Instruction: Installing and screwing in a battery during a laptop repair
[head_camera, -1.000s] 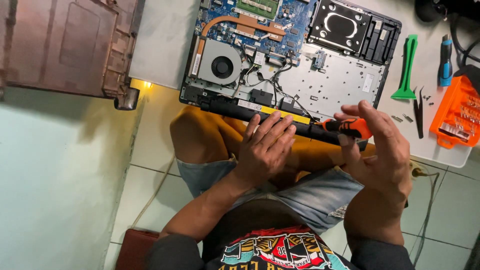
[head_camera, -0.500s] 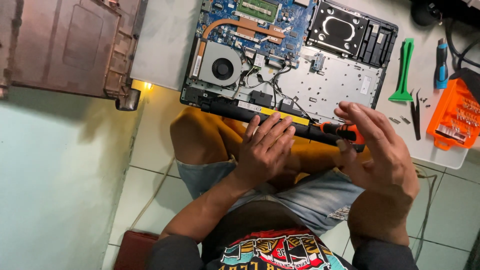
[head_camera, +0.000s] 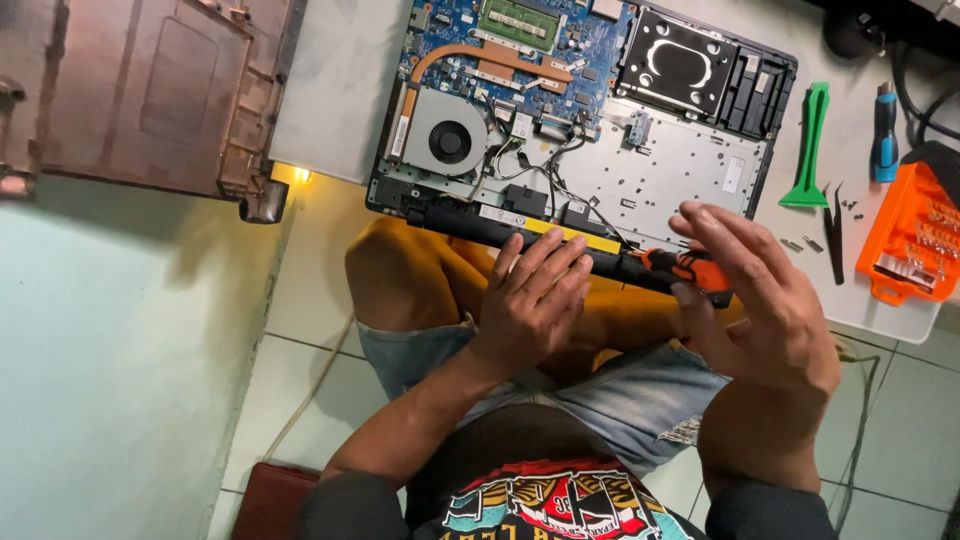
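My laptop (head_camera: 640, 130) lies open above my hands, cover already off. My left hand (head_camera: 535, 300) presses flat on the black battery (head_camera: 500, 228). My right hand (head_camera: 770, 300) pinches the orange screwdriver (head_camera: 690, 268); battery not yet out.

Matt black plastic is covering the battery bar (head_camera: 520, 232), copper is gleaming on the heat pipe (head_camera: 470, 55), glossy orange plastic is forming the bit case (head_camera: 905, 240), and faded denim shorts (head_camera: 640, 400) are looking rough.

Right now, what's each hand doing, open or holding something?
Left hand: open, fingers resting flat on the long black battery bar.
Right hand: pinching the small orange-handled screwdriver.
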